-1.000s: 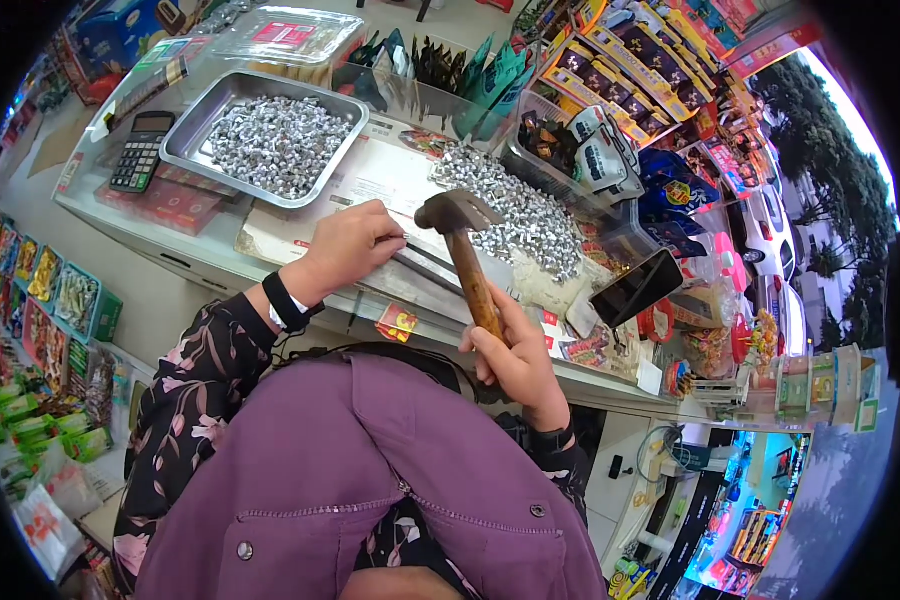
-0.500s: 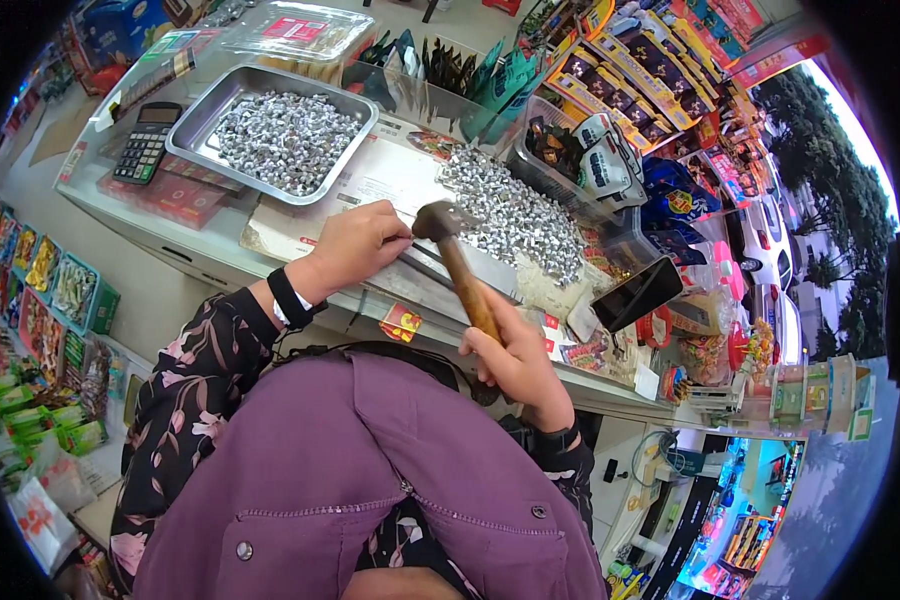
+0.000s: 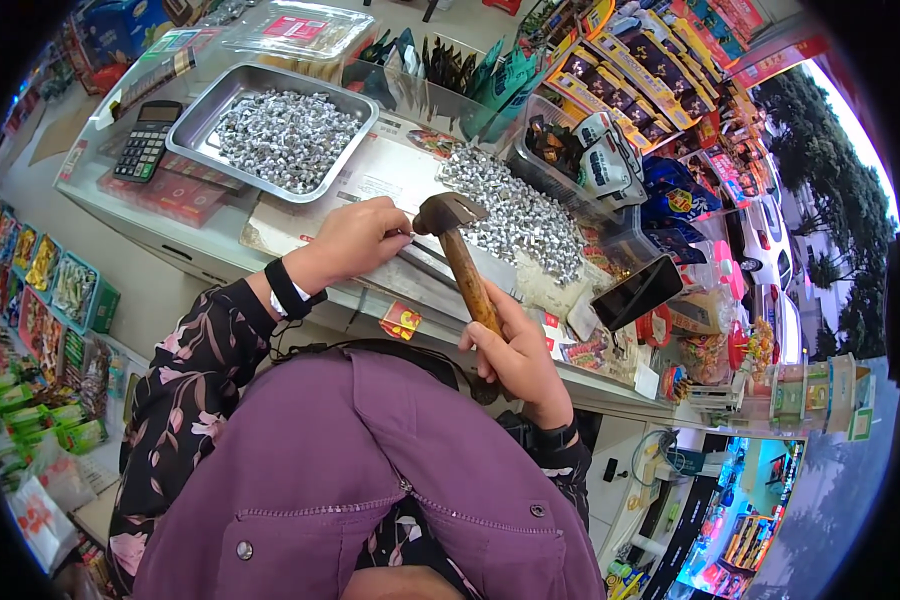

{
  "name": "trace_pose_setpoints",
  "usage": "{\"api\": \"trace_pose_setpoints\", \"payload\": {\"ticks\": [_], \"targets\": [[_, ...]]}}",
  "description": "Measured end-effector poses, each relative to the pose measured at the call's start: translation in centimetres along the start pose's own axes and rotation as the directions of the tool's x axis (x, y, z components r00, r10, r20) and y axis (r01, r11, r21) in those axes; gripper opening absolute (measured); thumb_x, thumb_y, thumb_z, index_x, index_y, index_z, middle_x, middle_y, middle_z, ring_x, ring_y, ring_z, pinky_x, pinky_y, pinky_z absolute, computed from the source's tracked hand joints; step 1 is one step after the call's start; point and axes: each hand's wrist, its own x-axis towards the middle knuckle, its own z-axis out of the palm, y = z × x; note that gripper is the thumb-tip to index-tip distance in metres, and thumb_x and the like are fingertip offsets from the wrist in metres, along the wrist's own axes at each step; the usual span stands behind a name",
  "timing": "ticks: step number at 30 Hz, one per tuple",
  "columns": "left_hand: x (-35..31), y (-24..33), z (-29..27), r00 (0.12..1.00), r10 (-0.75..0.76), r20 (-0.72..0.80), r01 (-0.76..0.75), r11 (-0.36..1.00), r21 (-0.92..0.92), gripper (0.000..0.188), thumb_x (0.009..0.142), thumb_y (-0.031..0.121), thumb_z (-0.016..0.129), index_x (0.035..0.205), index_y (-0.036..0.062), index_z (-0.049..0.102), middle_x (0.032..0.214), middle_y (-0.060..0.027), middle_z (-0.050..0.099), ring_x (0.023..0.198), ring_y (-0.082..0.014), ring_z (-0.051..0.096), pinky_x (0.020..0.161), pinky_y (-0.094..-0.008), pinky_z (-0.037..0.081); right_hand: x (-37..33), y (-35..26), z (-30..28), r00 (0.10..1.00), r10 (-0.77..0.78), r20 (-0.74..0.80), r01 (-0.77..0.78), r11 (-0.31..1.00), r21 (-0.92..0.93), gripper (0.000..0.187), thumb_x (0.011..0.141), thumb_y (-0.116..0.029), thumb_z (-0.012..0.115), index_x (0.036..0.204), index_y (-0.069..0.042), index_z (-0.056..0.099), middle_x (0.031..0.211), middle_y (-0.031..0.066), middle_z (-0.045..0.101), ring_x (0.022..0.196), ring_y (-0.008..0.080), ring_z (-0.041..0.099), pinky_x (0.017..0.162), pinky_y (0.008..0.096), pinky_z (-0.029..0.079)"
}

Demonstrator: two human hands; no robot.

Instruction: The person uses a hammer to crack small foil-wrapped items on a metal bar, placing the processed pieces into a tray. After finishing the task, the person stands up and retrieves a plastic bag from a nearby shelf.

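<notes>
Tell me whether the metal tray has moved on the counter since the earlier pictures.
No: the metal tray keeps its place beside the calculator.

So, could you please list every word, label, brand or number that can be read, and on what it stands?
I do not copy out printed wording or brands, but print shows here:
White package: bold dark lettering.
Blue bag: yellowish emblem, too blurred to read.
Clear lid: red label, too small to read.
Calculator: key marks, too small.
Hammer in the right hand: none visible.
</notes>
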Motion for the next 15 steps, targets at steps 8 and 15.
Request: {"api": "trace_pose_setpoints", "payload": {"ticks": [8, 15], "targets": [[0.46, -0.23, -0.10, 0.997, -0.057, 0.049, 0.055, 0.998, 0.031, 0.012, 0.079, 0.022, 0.066, 0.084, 0.0122, 0.068, 0.082, -0.0045, 0.060, 0.077, -0.0261, 0.061, 0.066, -0.0370, 0.048, 0.42, 0.41, -0.14, 1.000, 0.016, 0.025, -0.015, 0.999, -0.047, 0.056, 0.093, -0.012, 0.051, 0.144, -0.007, 0.029, 0.080, 0.0047, 0.059, 0.050, 0.0043, 0.046, 0.045, 0.0177, 0.038], [0.36, -0.49, 0.07, 0.997, -0.070, 0.041, 0.071, 0.997, -0.022, 0.012, 0.078, 0.023, 0.067, 0.083, 0.0120, 0.068, 0.081, -0.0056, 0.061, 0.077, -0.0268, 0.061, 0.066, -0.0372, 0.048, -0.08, -0.01, -0.21, 0.999, -0.037, -0.028, 0.039, 0.997, 0.061, 0.056, 0.092, -0.011, 0.051, 0.144, -0.008, 0.029, 0.080, 0.0042, 0.059, 0.050, 0.0042, 0.046, 0.045, 0.0176, 0.038]]}}
